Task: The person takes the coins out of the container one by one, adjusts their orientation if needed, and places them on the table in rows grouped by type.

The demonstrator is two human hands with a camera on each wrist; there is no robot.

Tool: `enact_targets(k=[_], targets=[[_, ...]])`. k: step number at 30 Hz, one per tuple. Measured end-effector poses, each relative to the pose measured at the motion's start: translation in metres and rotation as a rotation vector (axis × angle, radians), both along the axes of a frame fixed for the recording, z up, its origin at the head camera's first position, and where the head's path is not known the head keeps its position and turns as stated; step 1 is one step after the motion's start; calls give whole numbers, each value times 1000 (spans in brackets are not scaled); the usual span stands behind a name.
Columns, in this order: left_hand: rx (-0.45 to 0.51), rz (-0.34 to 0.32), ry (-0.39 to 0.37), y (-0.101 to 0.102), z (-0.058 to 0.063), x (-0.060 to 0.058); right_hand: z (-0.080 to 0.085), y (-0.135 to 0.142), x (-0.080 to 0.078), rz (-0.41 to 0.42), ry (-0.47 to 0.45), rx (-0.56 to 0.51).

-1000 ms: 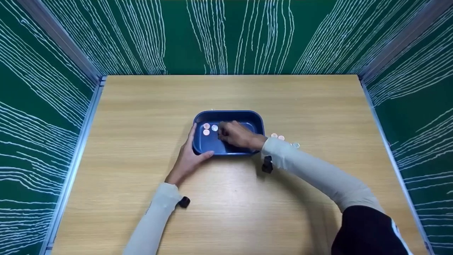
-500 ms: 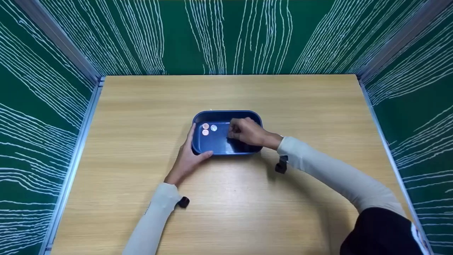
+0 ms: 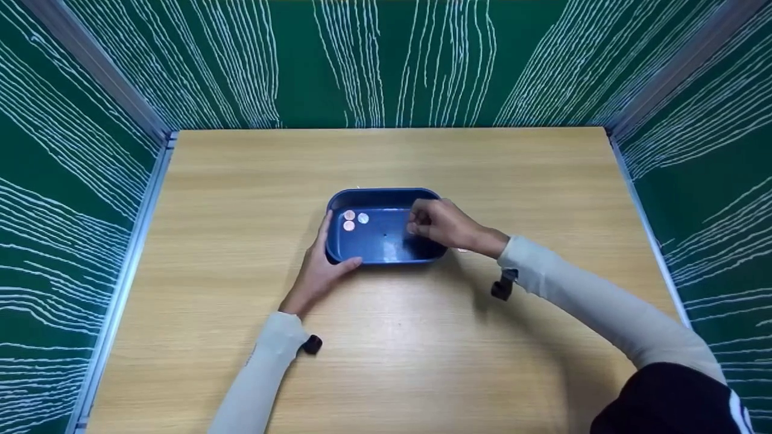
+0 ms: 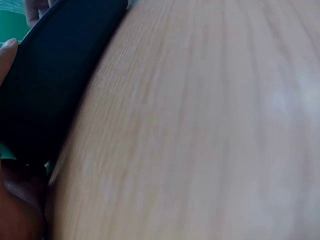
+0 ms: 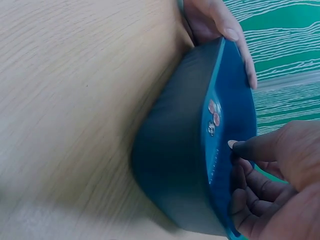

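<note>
A dark blue rectangular tray (image 3: 395,263) sits on the wooden table. My left hand (image 3: 319,265) grips its left end, thumb over the near rim and fingers along the side. Inside, at the left, lie two copper-coloured coins (image 3: 349,225) and one silvery coin (image 3: 363,218). Over the tray's right end is my right hand (image 3: 443,223), its fingers curled inward. In the right wrist view a small pale coin (image 5: 232,144) shows at the thumb's tip, pinched above the tray floor. The left wrist view shows mostly the tray's dark outer wall (image 4: 50,75).
Part of a coin (image 3: 462,250) peeks out under my right wrist, outside the tray. The wooden table (image 3: 386,349) spreads around the tray. Green walls (image 3: 386,66) with white wavy lines stand at the back and both sides.
My right hand has drawn back to the right, from beside the silvery coin to the tray's right end. Its forearm now covers most of the coins outside. My left hand stays put.
</note>
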State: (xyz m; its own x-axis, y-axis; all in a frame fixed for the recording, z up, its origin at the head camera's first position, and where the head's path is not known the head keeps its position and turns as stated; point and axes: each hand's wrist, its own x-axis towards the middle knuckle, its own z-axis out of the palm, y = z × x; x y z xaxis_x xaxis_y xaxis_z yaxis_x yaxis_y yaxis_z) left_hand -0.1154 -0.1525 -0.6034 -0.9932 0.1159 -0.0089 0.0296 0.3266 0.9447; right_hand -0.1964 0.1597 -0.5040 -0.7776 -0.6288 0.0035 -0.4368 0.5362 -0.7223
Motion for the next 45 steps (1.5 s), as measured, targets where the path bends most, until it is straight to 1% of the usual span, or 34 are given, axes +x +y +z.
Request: enact_targets(k=[7, 9, 16, 19, 26, 31, 39, 45], targets=[[-1, 3, -5, 1, 0, 0, 12, 16, 3, -47, -66, -1], [-1, 4, -8, 1, 0, 0, 15, 21, 4, -57, -72, -2], [10, -11, 21, 1, 0, -1, 18, 36, 7, -114, -80, 6], [11, -11, 13, 1, 0, -1, 18, 44, 7, -135, -89, -2], [3, -6, -2, 1, 0, -1, 13, 61, 10, -188, -134, -37], [4, -2, -7, 0, 0, -1, 7, 73, 14, -225, -141, -43], [4, -2, -14, 0, 0, 0, -4, 93, 18, -274, -132, -53], [5, -9, -4, 0, -1, -1, -18, 113, 18, -343, -109, -79]])
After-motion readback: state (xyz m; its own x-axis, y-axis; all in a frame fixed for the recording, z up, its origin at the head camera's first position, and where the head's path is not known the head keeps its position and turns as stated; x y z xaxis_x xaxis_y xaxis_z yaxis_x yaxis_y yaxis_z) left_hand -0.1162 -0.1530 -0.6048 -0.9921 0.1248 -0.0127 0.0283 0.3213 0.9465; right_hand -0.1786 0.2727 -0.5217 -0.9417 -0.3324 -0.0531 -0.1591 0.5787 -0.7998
